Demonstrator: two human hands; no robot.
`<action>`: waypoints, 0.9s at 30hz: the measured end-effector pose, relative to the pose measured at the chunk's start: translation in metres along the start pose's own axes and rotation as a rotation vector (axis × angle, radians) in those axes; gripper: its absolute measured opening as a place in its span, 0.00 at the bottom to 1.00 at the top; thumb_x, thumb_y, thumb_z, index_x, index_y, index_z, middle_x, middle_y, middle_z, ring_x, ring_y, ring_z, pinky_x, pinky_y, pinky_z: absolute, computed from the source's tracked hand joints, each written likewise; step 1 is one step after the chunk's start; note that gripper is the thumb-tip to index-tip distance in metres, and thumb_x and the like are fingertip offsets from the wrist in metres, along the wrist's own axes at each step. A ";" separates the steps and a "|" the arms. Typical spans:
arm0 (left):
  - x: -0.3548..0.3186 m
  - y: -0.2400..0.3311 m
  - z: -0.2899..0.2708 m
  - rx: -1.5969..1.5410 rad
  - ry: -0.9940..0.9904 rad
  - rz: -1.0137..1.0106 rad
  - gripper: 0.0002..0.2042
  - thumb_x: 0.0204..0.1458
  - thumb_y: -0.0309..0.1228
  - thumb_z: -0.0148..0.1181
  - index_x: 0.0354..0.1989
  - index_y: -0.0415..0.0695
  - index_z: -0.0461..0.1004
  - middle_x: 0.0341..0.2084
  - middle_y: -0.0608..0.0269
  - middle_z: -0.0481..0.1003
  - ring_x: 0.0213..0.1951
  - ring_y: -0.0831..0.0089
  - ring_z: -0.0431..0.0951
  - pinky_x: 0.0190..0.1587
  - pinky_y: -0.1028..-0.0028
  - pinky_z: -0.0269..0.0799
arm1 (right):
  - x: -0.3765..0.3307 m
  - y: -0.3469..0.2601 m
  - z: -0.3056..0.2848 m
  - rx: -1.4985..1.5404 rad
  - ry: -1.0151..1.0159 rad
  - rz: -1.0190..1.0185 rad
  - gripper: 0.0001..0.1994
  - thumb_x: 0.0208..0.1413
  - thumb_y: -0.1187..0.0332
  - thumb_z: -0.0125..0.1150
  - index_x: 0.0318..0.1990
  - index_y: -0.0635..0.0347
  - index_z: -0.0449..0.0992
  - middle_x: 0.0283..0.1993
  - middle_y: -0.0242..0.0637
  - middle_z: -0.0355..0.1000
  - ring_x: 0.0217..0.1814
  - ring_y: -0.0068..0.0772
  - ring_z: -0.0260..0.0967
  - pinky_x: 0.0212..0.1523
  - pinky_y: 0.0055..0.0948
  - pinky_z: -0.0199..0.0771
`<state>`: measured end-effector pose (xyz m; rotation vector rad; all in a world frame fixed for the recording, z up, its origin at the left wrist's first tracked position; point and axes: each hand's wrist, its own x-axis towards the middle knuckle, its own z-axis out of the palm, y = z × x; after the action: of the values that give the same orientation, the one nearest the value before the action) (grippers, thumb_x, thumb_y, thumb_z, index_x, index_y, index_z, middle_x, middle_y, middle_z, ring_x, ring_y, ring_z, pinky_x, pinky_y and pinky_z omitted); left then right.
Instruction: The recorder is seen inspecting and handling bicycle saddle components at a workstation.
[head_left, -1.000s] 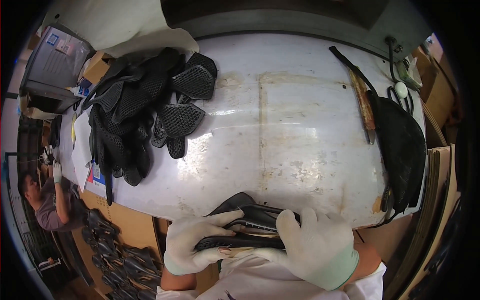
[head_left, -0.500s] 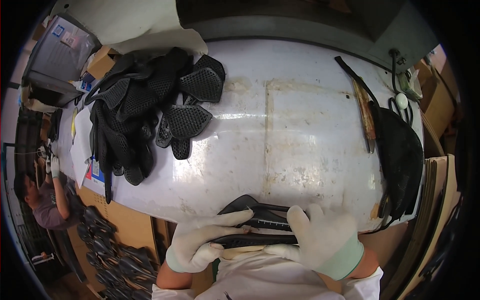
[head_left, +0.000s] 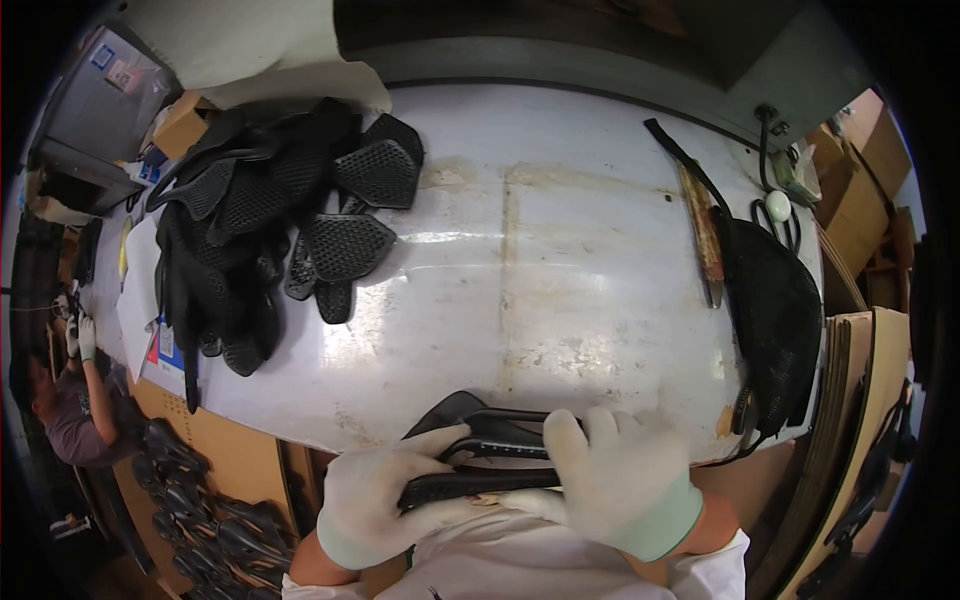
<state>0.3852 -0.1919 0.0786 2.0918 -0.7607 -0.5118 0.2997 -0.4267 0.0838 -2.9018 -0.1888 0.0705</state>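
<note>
A black bicycle saddle with a long central gap is held at the table's near edge, close to my body. My left hand, in a white glove with a pale green cuff, grips its left end, with fingers over the top and thumb along the near side. Round the right end closes my right hand, gloved the same way. Its fingers cover that end, so the saddle's tip is hidden. Farther left on the table lies a heap of black honeycomb-patterned saddle covers.
A black cloth bag with a strap lies at the right, beside a worn wooden-handled tool. Several black saddles rest on cardboard at lower left. A co-worker with gloved hands is at far left. Stacked boards stand at right.
The whole scene has shifted a little left in the picture. My left fingers have changed their hold slightly on the saddle's left end; my right hand keeps its grip.
</note>
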 end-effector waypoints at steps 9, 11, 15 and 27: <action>-0.003 -0.002 0.014 0.020 0.192 0.015 0.24 0.37 0.41 0.86 0.25 0.35 0.78 0.35 0.41 0.85 0.32 0.61 0.89 0.35 0.72 0.83 | -0.002 -0.009 0.009 -0.003 0.077 0.053 0.33 0.48 0.29 0.64 0.30 0.53 0.69 0.21 0.31 0.59 0.16 0.29 0.58 0.16 0.33 0.57; -0.001 0.008 0.007 0.034 0.124 -0.096 0.17 0.39 0.42 0.82 0.27 0.40 0.86 0.41 0.57 0.87 0.29 0.64 0.86 0.33 0.75 0.79 | -0.006 -0.010 0.009 -0.009 0.077 0.056 0.32 0.48 0.29 0.64 0.29 0.53 0.69 0.21 0.31 0.59 0.15 0.29 0.57 0.16 0.32 0.56; -0.004 -0.004 0.013 0.009 0.197 0.109 0.23 0.38 0.40 0.84 0.38 0.37 0.84 0.39 0.52 0.86 0.29 0.57 0.86 0.34 0.71 0.80 | -0.010 -0.005 0.014 0.010 0.120 0.030 0.33 0.48 0.28 0.64 0.29 0.53 0.69 0.20 0.32 0.59 0.15 0.30 0.60 0.16 0.32 0.61; 0.014 -0.036 0.084 -1.052 -0.115 0.202 0.60 0.48 0.25 0.76 0.82 0.48 0.32 0.75 0.42 0.53 0.73 0.51 0.62 0.68 0.53 0.68 | -0.021 0.046 0.047 1.484 -0.150 0.206 0.41 0.69 0.41 0.49 0.72 0.75 0.60 0.63 0.55 0.70 0.66 0.45 0.68 0.69 0.40 0.64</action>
<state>0.3580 -0.2326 -0.0003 1.0087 -0.5644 -0.7185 0.2813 -0.4629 0.0278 -1.4214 0.1176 0.3051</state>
